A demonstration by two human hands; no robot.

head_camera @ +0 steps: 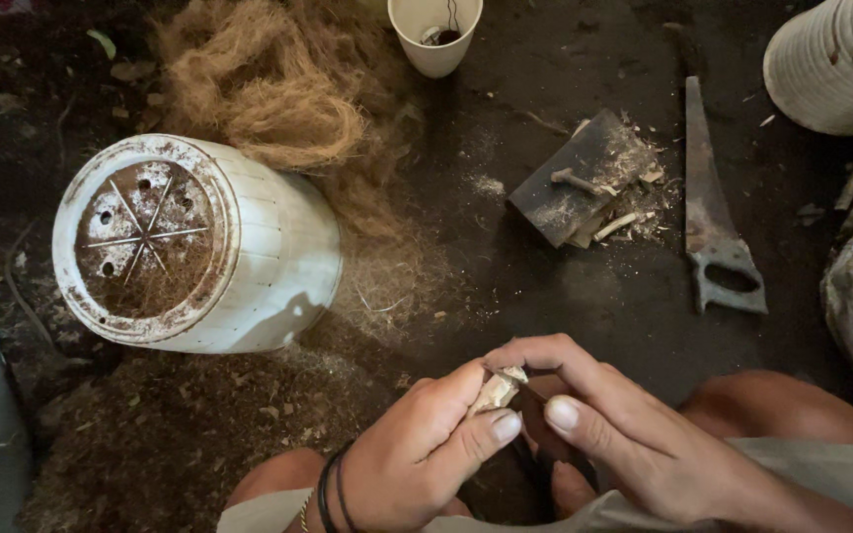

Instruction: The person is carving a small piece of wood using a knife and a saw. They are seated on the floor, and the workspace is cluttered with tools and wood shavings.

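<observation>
A: What are the hands doing?

B: The left hand (426,434) is gripping a small pale bit of wood (498,389) between thumb and fingers. The right hand (604,419) is closing around the same bit, and its thumb is pressing near the left thumb. The wood is sitting low in the middle, above the person's knees.

A: What is lying on the ground?

B: A white pot (199,259) is lying on its side to the left, showing its dirty bottom with holes. A pile of brown fibre (269,89) is sitting behind it. A white cup (434,35) is standing at the top. A dark block (575,178) with wood chips is lying near a rusty saw (713,212). Another white pot (836,64) is showing at the top right.
</observation>
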